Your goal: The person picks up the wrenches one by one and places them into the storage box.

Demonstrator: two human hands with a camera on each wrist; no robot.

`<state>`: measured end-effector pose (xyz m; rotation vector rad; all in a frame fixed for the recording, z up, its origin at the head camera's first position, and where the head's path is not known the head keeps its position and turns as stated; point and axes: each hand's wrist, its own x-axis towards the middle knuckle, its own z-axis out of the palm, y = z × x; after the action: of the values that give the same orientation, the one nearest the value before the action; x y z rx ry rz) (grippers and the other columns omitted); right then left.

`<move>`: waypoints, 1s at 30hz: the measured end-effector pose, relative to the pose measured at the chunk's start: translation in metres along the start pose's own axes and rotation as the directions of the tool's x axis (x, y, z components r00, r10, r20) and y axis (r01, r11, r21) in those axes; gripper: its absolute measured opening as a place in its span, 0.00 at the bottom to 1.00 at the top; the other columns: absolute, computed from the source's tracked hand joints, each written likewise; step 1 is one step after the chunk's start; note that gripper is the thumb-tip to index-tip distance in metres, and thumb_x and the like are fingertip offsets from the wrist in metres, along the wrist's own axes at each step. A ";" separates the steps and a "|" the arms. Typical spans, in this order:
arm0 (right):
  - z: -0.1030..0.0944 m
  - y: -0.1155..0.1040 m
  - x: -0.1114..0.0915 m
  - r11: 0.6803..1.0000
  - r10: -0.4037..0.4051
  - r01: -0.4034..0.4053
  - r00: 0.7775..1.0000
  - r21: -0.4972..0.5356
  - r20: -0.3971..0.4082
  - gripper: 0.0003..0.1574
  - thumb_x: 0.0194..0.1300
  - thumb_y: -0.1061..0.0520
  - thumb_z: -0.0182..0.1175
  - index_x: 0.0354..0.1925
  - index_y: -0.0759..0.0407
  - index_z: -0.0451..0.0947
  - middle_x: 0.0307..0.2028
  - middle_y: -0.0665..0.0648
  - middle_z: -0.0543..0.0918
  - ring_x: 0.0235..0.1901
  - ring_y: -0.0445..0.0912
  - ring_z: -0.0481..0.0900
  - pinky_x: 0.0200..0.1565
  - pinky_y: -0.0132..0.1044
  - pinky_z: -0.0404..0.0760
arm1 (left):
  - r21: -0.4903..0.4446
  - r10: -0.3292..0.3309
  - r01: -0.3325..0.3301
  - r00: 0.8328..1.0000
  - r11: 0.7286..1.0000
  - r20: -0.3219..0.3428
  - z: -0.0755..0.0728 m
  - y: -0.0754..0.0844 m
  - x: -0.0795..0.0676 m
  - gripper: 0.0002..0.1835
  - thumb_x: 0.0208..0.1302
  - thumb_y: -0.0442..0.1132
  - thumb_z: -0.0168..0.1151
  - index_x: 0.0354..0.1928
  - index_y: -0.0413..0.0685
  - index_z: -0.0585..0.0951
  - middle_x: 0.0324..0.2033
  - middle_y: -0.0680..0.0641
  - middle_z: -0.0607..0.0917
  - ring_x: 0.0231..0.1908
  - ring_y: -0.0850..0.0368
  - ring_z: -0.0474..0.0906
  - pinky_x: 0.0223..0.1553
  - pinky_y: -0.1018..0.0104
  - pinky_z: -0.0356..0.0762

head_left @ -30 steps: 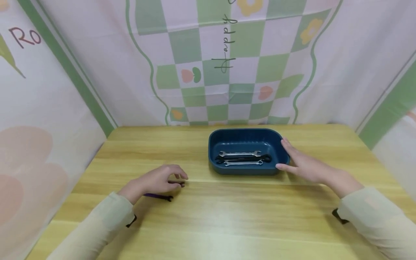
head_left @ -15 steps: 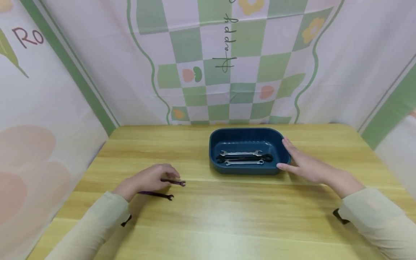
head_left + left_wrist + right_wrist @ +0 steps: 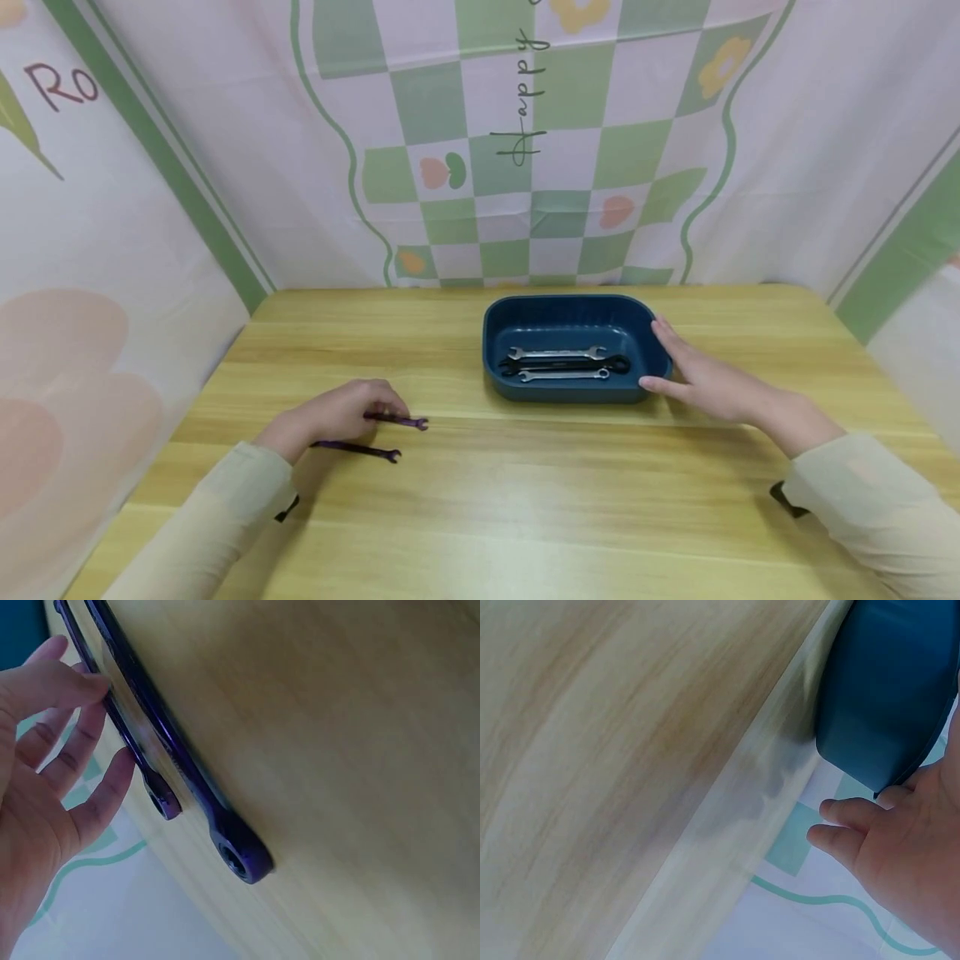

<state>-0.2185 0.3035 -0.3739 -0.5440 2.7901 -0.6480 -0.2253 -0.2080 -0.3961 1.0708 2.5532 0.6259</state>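
My left hand (image 3: 337, 412) pinches a slim purple combination wrench (image 3: 124, 727) between thumb and fingers, low over the table. Its open end points right, and in the left wrist view its ring end shows below the fingers. A longer purple wrench (image 3: 360, 451) lies beside it, nearer me and roughly parallel. At the right end of a dark blue bin (image 3: 577, 396), my right hand (image 3: 712, 385) rests with straight fingers along the outside and thumb at the front rim. Inside the bin lie a silver open-end wrench (image 3: 557, 353), a black wrench (image 3: 570, 365) and a silver combination wrench (image 3: 562, 376).
The wooden table (image 3: 480, 500) meets a checked cloth backdrop (image 3: 510, 221) at the back. More printed cloth (image 3: 97, 275) hangs along the left side. The bin stands toward the back, right of centre.
My left hand has moved slightly left, its fingers closing onto the slim purple wrench, more of which now shows. The right hand stays at the bin, which has not moved.
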 end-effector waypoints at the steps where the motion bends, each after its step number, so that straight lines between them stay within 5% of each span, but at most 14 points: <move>1: 0.000 0.000 0.000 1.000 -0.002 0.002 1.000 -0.002 0.001 0.57 0.65 0.34 0.48 0.72 0.52 0.24 0.70 0.54 0.25 0.67 0.64 0.39 0.61 0.62 0.47 | 0.000 -0.006 0.006 1.000 1.000 0.006 0.000 0.000 0.000 0.24 0.51 0.20 0.57 0.45 0.55 0.83 0.39 0.58 0.78 0.38 0.62 0.74 0.39 0.65 0.74; 30: 0.000 -0.002 0.002 1.000 -0.007 0.007 1.000 0.016 0.012 0.57 0.65 0.36 0.49 0.71 0.52 0.23 0.70 0.54 0.24 0.67 0.66 0.38 0.60 0.65 0.46 | 0.091 -0.011 0.011 1.000 0.996 -0.002 0.003 -0.003 0.001 0.30 0.48 0.17 0.55 0.52 0.51 0.80 0.41 0.56 0.77 0.38 0.62 0.73 0.40 0.69 0.74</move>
<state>-0.2195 0.3015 -0.3733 -0.5531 2.7711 -0.6651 -0.2264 -0.2082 -0.4000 1.0849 2.6095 0.5113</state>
